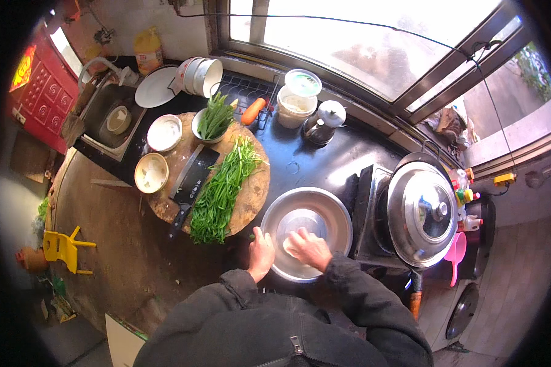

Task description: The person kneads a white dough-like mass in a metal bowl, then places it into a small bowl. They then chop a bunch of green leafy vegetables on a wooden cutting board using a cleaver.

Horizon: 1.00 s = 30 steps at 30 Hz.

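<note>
A wide stainless steel basin [275, 215] stands on the black counter right before me. My left hand [261, 254] grips its left rim, the thumb lying along the edge. Inside the basin, my right hand [308, 249] has its fingers curled around a small pale lump [288, 247], mostly hidden; I cannot tell what it is made of. Left of the basin, a round wooden chopping board [252, 202] carries a heap of cut green leafy stalks [225, 192]. A black-handled cleaver [195, 176] lies beside the greens.
A bowl of green leaves [215, 120] and two pale bowls [164, 133] sit by the board. A carrot [253, 111], a lidded tub [296, 105] and a metal pot [323, 124] stand behind. To the right is a lidded wok [422, 215] on the stove, its handle [415, 293] towards me.
</note>
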Each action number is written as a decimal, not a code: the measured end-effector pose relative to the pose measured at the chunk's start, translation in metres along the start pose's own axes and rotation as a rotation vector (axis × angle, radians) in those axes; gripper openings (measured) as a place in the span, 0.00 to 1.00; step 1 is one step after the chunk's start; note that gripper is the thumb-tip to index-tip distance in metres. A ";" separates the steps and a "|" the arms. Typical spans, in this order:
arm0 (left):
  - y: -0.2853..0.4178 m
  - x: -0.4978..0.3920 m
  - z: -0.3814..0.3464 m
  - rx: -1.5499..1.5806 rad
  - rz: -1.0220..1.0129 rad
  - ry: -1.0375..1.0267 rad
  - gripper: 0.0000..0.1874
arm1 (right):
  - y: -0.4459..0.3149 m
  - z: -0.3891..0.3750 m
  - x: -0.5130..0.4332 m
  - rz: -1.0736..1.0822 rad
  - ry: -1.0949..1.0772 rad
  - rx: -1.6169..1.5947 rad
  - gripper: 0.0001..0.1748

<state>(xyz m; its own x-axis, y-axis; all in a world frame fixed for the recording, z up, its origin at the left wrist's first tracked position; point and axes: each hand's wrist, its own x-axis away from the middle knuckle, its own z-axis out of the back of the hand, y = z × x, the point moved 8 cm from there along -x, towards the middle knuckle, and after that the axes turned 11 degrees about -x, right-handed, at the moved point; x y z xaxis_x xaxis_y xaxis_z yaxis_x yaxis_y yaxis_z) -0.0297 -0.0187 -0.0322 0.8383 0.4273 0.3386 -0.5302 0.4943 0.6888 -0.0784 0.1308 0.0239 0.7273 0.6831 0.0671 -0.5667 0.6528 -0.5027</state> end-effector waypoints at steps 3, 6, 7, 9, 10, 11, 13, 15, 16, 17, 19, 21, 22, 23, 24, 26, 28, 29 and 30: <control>0.002 0.004 0.005 -0.010 -0.021 0.017 0.14 | 0.004 -0.014 -0.021 -0.049 0.059 0.006 0.15; 0.003 -0.001 0.005 -0.032 -0.035 0.011 0.14 | 0.025 -0.005 -0.051 -0.307 0.123 -0.107 0.18; 0.005 -0.005 0.005 -0.038 -0.045 0.013 0.14 | 0.029 0.000 -0.059 -0.288 0.177 -0.121 0.20; -0.003 -0.013 -0.001 -0.030 -0.079 0.032 0.14 | 0.041 -0.009 -0.068 -0.403 0.042 -0.193 0.24; 0.000 -0.013 0.002 -0.005 -0.056 0.029 0.14 | 0.038 -0.008 -0.067 -0.353 0.015 -0.252 0.24; 0.005 -0.013 0.007 0.020 -0.034 0.025 0.15 | 0.037 -0.005 -0.062 -0.304 -0.011 -0.311 0.25; 0.001 -0.009 0.014 0.022 0.034 0.036 0.17 | 0.018 0.011 -0.047 -0.231 -0.152 -0.372 0.27; -0.007 -0.009 0.016 0.008 0.057 0.057 0.23 | 0.007 0.029 -0.021 -0.218 -0.150 -0.373 0.23; -0.007 -0.009 0.015 0.005 0.061 0.035 0.23 | 0.001 0.032 -0.014 -0.146 -0.248 -0.141 0.23; -0.007 -0.008 0.014 0.002 0.066 0.013 0.23 | 0.002 0.032 -0.010 -0.134 -0.248 -0.125 0.23; -0.007 -0.008 0.012 -0.005 0.057 0.015 0.22 | 0.003 0.034 -0.003 -0.113 -0.232 -0.091 0.25; -0.005 -0.007 0.009 -0.009 0.054 0.007 0.22 | 0.001 0.015 0.003 0.091 -0.029 -0.218 0.24; -0.005 -0.006 0.009 -0.014 0.062 0.005 0.21 | -0.004 0.005 -0.001 0.113 -0.025 -0.177 0.21; -0.006 -0.005 0.010 -0.019 0.070 0.002 0.21 | -0.009 -0.004 -0.006 0.136 -0.022 -0.135 0.18; -0.005 -0.004 0.010 -0.010 0.079 0.008 0.19 | -0.006 -0.009 -0.012 0.113 -0.022 -0.125 0.16; -0.003 -0.002 0.010 -0.019 0.078 -0.006 0.19 | 0.003 -0.016 -0.025 0.068 -0.023 -0.105 0.12; -0.004 -0.002 0.014 -0.009 0.024 0.080 0.15 | 0.007 -0.009 -0.043 -0.122 0.023 -0.175 0.13; -0.009 -0.002 0.012 -0.018 0.019 0.088 0.15 | 0.008 -0.007 -0.051 -0.218 0.045 -0.207 0.13; -0.005 -0.003 0.014 -0.031 0.004 0.086 0.15 | 0.021 -0.010 -0.057 -0.336 0.083 -0.219 0.16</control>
<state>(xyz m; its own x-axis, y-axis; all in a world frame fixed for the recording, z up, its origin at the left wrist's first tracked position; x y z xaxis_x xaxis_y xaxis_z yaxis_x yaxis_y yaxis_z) -0.0280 -0.0326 -0.0275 0.8227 0.4923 0.2842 -0.5386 0.5153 0.6666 -0.1277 0.1022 0.0006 0.8917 0.4089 0.1940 -0.2028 0.7442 -0.6364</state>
